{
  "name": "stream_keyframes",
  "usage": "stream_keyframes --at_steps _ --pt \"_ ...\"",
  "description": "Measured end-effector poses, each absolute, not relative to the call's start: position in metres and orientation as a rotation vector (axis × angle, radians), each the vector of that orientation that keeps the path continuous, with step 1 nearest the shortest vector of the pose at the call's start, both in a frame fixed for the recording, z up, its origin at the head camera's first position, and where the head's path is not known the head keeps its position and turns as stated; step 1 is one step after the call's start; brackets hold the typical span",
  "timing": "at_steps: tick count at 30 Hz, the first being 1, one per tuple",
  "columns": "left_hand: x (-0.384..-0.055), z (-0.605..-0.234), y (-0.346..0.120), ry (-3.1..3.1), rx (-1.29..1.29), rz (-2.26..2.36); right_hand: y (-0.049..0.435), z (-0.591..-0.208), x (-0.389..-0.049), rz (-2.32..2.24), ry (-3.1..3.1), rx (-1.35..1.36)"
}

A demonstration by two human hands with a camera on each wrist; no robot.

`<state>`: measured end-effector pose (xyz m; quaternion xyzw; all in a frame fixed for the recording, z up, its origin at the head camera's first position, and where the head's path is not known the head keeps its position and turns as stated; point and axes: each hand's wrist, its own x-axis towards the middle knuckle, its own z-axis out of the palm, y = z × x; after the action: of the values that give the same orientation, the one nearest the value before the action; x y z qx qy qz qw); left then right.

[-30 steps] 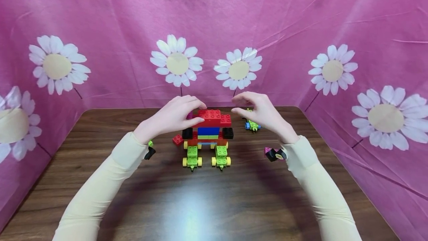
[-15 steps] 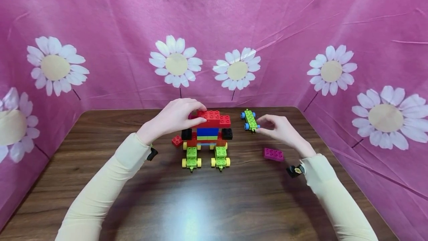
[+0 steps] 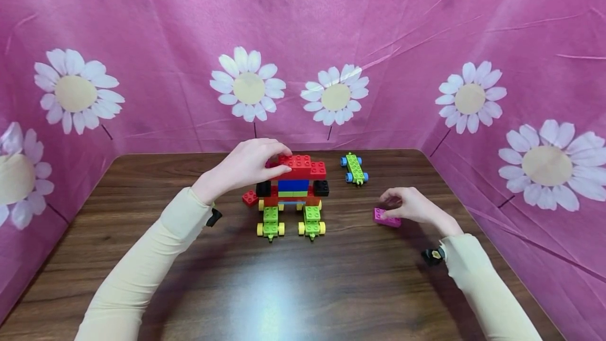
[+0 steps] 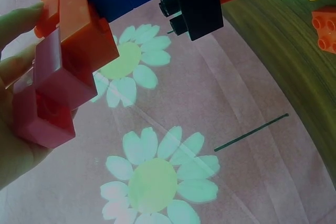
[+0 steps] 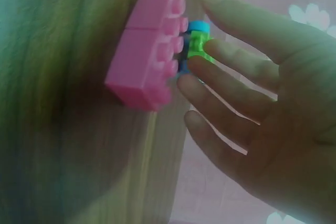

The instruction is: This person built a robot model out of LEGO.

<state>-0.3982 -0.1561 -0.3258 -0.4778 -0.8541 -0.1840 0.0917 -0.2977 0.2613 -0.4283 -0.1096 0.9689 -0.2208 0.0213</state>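
A toy brick structure stands mid-table, with red bricks on top, blue and green bricks below, black bricks at its sides and green wheeled bases at the front. My left hand grips its upper left end. In the left wrist view, those fingers curl round pink bricks joined to the red brick. On the right, my right hand is over a magenta brick block. The right wrist view shows relaxed fingers spread just above the studs of this magenta block, which has a seam across it.
A green wheeled base with blue wheels lies behind the right hand. One loose red brick sits left of the structure. A pink flowered cloth rises behind the brown table.
My right hand has come down from above the structure's right side, past the green wheeled base, to the magenta block. The left hand has settled onto the structure's upper left end.
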Motion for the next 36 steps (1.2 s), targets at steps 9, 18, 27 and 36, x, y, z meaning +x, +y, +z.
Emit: stream_keyframes --at_steps 9,18,27,36 --pt "-0.395 -0.326 -0.155 -2.535 -1.419 -0.541 0.27 -0.435 -0.292 -0.592 2.953 -0.352" --pt "-0.391 -0.328 -0.153 -2.522 -1.412 -0.533 0.262 -0.439 -0.302 -0.582 2.981 -0.372" --pt "-0.389 -0.326 -0.153 -2.531 -1.416 -0.52 0.265 -0.44 -0.307 -0.599 2.99 -0.445" --pt "-0.389 -0.325 -0.153 -2.5 -1.447 -0.517 0.261 -0.415 -0.313 -0.596 3.042 -0.432"
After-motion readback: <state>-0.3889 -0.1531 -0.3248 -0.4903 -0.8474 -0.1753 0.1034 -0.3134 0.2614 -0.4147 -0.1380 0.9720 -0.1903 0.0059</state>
